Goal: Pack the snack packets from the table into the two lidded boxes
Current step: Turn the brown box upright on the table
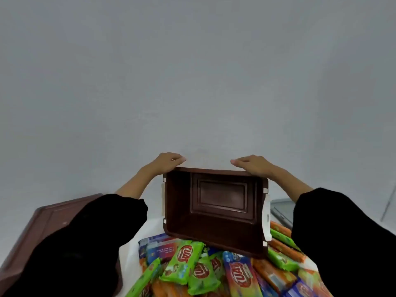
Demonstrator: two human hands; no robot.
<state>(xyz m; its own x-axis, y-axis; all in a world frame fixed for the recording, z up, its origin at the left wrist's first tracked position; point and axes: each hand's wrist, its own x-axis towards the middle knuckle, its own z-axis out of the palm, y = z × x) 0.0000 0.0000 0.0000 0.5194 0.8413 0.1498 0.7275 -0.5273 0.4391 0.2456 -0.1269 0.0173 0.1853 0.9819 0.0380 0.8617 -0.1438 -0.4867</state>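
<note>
An empty dark brown plastic box (214,230) with white side latches is tipped so its opening faces me. It is held above a heap of snack packets (199,271). My left hand (169,161) grips the far rim at its left corner. My right hand (252,166) grips the same rim at the right corner. The packets are green, blue and orange, and they lie piled on the white table (150,230) just below the box. A second brown box (53,219) with its lid on stands at the left, partly hidden by my black sleeve.
A plain pale wall (192,71) fills the upper view, right behind the table. A grey flat object (282,209) lies at the right beyond the box. More orange and green packets (285,243) spread toward the right edge of the table.
</note>
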